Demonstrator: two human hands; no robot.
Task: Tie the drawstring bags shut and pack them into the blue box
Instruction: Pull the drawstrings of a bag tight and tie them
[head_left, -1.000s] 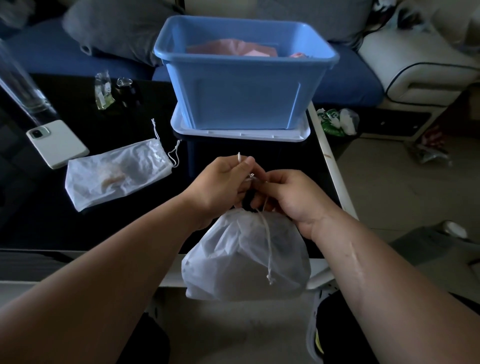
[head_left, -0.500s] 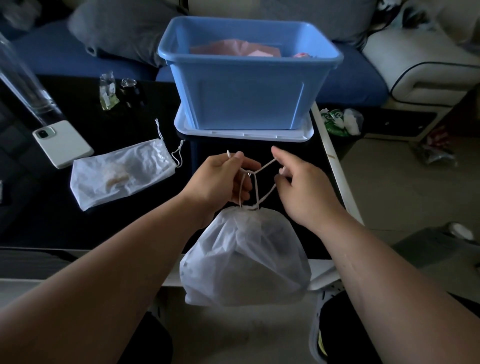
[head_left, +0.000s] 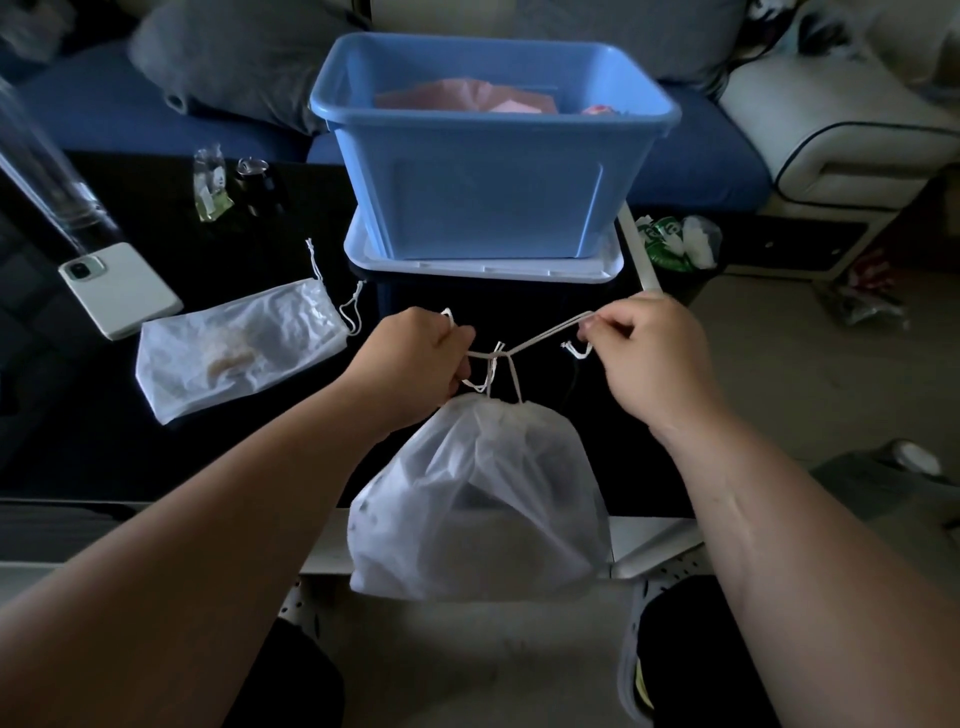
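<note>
The left hand (head_left: 415, 358) and right hand (head_left: 647, 358) pinch the string (head_left: 550, 332) tight. If one slips, the knot (head_left: 497, 354) loosens and the bag (head_left: 478, 499) may fall.

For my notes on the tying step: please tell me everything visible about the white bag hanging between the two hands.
The white bag is thin, translucent, plastic-looking and bulging, with dark contents showing through. Its mouth is gathered shut. It hangs upright from its white cord, which is knotted above the mouth; the left hand and right hand grip the cord's ends, stretched sideways.
</note>
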